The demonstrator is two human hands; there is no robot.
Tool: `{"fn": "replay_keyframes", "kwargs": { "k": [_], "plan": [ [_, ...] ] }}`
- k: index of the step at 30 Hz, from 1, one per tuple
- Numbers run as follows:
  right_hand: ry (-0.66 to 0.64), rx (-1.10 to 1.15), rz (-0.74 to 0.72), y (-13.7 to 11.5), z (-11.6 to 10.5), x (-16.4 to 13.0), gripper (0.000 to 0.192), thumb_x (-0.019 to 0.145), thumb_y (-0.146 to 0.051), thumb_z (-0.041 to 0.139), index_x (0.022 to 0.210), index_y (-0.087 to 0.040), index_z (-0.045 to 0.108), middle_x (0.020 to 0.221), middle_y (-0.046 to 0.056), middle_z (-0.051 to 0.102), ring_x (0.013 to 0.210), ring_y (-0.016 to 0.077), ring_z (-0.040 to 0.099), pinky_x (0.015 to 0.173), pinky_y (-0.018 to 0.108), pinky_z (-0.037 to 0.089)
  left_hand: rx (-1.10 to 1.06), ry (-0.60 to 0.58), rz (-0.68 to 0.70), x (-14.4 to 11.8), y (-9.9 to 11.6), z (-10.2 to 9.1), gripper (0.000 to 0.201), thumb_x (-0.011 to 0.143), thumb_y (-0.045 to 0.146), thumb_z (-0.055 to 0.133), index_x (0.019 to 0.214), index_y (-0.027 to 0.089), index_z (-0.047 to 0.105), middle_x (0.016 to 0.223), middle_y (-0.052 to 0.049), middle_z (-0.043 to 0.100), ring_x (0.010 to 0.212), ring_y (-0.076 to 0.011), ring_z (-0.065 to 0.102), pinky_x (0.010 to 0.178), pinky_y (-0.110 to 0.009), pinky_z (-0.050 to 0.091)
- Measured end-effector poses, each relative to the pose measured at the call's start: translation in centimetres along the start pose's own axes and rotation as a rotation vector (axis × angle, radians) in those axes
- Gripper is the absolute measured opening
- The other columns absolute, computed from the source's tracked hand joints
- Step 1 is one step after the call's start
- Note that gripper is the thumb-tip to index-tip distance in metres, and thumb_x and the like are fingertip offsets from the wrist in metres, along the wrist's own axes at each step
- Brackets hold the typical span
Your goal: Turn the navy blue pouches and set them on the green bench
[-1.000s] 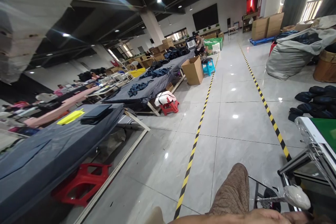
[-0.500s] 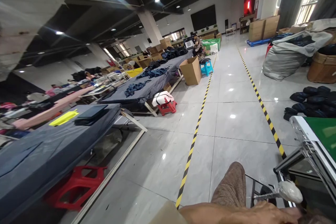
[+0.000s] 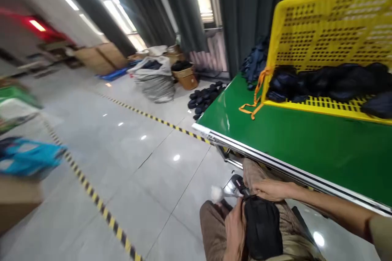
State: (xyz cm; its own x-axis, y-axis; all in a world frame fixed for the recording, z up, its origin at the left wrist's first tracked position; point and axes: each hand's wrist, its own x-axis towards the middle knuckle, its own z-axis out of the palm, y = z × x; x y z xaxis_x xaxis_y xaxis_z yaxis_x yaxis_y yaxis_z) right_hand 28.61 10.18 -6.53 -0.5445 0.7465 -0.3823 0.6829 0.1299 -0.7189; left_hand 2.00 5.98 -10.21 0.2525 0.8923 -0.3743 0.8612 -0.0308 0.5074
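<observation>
A black fabric bundle (image 3: 262, 228) lies on my lap, over brown trousers. My left hand (image 3: 234, 230) presses against its left side and my right hand (image 3: 269, 190) grips its upper end, near a dark tool tip with a white tuft (image 3: 218, 193) beside it. The green table (image 3: 306, 147) stands right in front of my knees. On it a yellow perforated crate (image 3: 324, 28), tipped on its side, holds several black bundles (image 3: 330, 81).
An orange strap (image 3: 254, 104) hangs from the crate onto the table. More black bundles (image 3: 205, 98) are piled on the tiled floor by a grey sack (image 3: 156, 81) and a basket (image 3: 185, 76). Yellow-black tape lines (image 3: 92, 195) cross the floor. Dark curtains cover the windows.
The view has swung sharply right, from the long room with cloth tables to the green table and yellow crate. Both hands are now seen on the black bundle in my lap.
</observation>
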Motion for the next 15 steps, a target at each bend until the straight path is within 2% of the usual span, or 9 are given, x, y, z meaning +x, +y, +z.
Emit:
{"fn": "replay_keyframes", "kwargs": {
  "k": [2, 4, 7, 11, 13, 15],
  "plan": [
    [-0.068, 0.051, 0.025, -0.1, -1.0, -0.2, 0.018, 0.101, -0.014, 0.058, 0.112, -0.027, 0.065, 0.079, -0.005, 0.062, 0.07, 0.0166, 0.055, 0.066, 0.026, 0.037, 0.012, 0.035, -0.008, 0.1, -0.2, 0.2, 0.053, 0.114, 0.029, 0.037, 0.152, 0.02, 0.073, 0.132, -0.018, 0.086, 0.113, -0.0333, 0.085, 0.092, -0.036, 0.06],
    [-0.085, 0.102, 0.037, -0.1, -1.1, -0.3, 0.027, 0.096, -0.009, 0.062, 0.116, -0.027, 0.066, 0.078, -0.007, 0.062, 0.071, 0.0158, 0.056, 0.065, 0.025, 0.035, 0.002, 0.051, -0.019, 0.2, -0.4, 0.5, 0.055, 0.114, 0.031, 0.037, 0.152, 0.016, 0.073, 0.133, -0.02, 0.085, 0.117, -0.0358, 0.084, 0.096, -0.039, 0.062],
    [-0.003, 0.12, 0.087, -0.1, -0.4, -0.3, 0.02, 0.092, -0.013, 0.07, 0.107, -0.026, 0.065, 0.079, -0.006, 0.063, 0.074, 0.0163, 0.059, 0.064, 0.025, 0.034, -0.035, 0.064, -0.027, 0.5, -0.8, 1.0, 0.053, 0.11, 0.031, 0.042, 0.147, 0.016, 0.076, 0.133, -0.02, 0.085, 0.122, -0.0362, 0.084, 0.099, -0.039, 0.062],
    [0.126, 0.086, 0.174, -0.3, -0.1, -0.3, 0.021, 0.089, -0.009, 0.068, 0.101, -0.026, 0.064, 0.078, -0.004, 0.065, 0.076, 0.0187, 0.064, 0.064, 0.027, 0.033, -0.104, 0.103, 0.003, 0.8, -1.0, 1.4, 0.05, 0.109, 0.031, 0.041, 0.141, 0.02, 0.079, 0.131, -0.016, 0.087, 0.12, -0.0332, 0.085, 0.1, -0.035, 0.063],
    [0.147, 0.096, 0.188, -0.6, -1.0, -0.3, 0.021, 0.088, -0.009, 0.067, 0.1, -0.026, 0.065, 0.075, -0.004, 0.065, 0.075, 0.0194, 0.066, 0.063, 0.027, 0.034, -0.127, 0.133, 0.024, 0.6, -1.1, 1.1, 0.049, 0.11, 0.033, 0.042, 0.137, 0.024, 0.081, 0.131, -0.013, 0.087, 0.119, -0.0312, 0.084, 0.101, -0.034, 0.065],
    [0.097, 0.153, 0.197, -1.0, -2.9, 0.1, 0.019, 0.09, -0.01, 0.066, 0.101, -0.026, 0.065, 0.068, -0.005, 0.064, 0.067, 0.0186, 0.067, 0.061, 0.026, 0.038, -0.107, 0.157, 0.055, 0.5, -1.5, 0.2, 0.043, 0.106, 0.036, 0.052, 0.133, 0.026, 0.083, 0.129, -0.011, 0.087, 0.12, -0.0315, 0.083, 0.101, -0.035, 0.066]
  ]
}}
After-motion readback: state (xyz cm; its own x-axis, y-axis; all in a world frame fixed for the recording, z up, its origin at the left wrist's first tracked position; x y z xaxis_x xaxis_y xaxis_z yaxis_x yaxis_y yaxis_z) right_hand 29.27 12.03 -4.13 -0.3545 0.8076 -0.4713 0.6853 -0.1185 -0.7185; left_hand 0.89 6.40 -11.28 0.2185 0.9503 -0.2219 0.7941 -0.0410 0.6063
